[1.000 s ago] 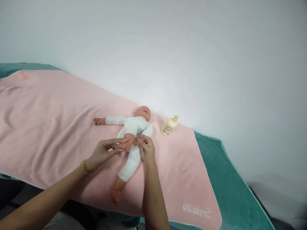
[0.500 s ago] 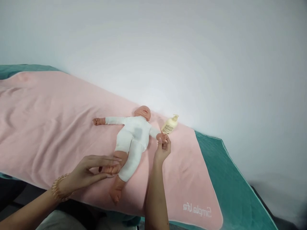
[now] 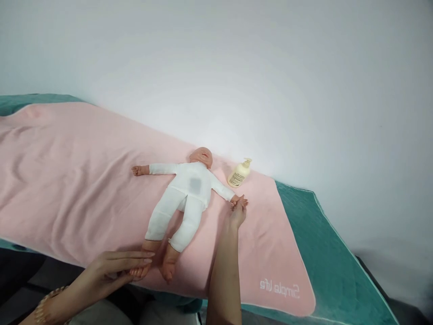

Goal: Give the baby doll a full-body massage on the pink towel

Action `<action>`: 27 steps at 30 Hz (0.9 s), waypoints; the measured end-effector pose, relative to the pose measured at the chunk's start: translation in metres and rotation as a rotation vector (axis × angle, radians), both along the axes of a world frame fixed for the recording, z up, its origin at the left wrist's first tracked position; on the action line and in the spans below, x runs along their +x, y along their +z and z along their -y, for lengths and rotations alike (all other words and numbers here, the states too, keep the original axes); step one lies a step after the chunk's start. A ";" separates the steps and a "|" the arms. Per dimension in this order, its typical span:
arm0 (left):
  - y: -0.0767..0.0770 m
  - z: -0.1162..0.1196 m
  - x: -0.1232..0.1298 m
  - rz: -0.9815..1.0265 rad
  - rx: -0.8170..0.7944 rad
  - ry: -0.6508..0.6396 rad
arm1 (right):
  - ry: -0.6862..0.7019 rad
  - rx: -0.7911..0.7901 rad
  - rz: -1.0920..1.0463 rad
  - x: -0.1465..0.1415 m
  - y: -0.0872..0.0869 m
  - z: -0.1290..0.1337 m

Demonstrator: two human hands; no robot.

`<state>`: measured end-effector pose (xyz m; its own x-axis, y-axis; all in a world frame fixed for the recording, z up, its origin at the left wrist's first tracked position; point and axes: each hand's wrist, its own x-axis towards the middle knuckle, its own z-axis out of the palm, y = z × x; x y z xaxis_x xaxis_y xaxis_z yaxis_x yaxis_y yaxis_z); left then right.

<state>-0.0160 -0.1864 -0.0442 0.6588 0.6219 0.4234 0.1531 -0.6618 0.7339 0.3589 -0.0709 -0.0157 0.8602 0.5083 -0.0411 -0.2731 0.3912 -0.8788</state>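
Observation:
A baby doll (image 3: 194, 183) lies on its back with a white cloth body and bare plastic head, hands and feet. Its arms are spread and both legs point toward me. My left hand (image 3: 117, 270), with a beaded bracelet at the wrist, grips the doll's foot (image 3: 144, 267) on the left side, fingers over the top and thumb below. The other foot (image 3: 168, 267) rests free beside it. My right hand (image 3: 238, 214) pinches the doll's hand (image 3: 236, 198) on the right side, holding that arm stretched outward. A pale yellow pump bottle (image 3: 238, 174) stands just beyond that arm.
A pink blanket (image 3: 84, 180) with white lettering lies under the doll, wrinkled on the left. Green cloth (image 3: 314, 243) shows beneath it at the right. A plain pale wall (image 3: 216, 67) rises directly behind. The near edge runs just below the doll's feet.
My left hand has moved toward me and left with the foot, so the bent leg is now straight. My right hand has shifted slightly right, stretching the doll's arm outward.

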 end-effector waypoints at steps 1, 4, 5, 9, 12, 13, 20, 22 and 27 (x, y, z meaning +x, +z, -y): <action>-0.002 0.000 0.001 0.002 -0.001 0.008 | 0.008 0.000 0.004 0.000 0.001 0.000; -0.001 0.001 0.002 0.002 -0.012 0.022 | 0.023 -0.010 0.019 -0.002 0.004 0.003; 0.000 0.001 0.002 0.000 -0.021 0.022 | 0.025 -0.015 0.021 -0.004 0.006 0.004; 0.009 0.005 0.000 0.083 -0.083 0.158 | -0.006 0.002 0.191 -0.021 0.018 0.008; 0.017 0.000 -0.001 0.175 -0.088 0.281 | 0.002 0.045 0.496 -0.042 0.027 0.010; 0.022 -0.004 0.000 0.191 -0.085 0.295 | 0.027 0.065 0.590 -0.049 0.029 0.010; 0.084 -0.044 0.032 0.383 -0.233 0.390 | 0.339 0.181 1.424 -0.068 0.023 0.010; 0.100 -0.056 0.044 0.415 -0.311 0.414 | 0.387 0.141 1.540 -0.067 0.022 0.011; 0.119 -0.088 0.068 0.558 -0.454 0.409 | 0.437 0.133 1.617 -0.066 0.022 0.011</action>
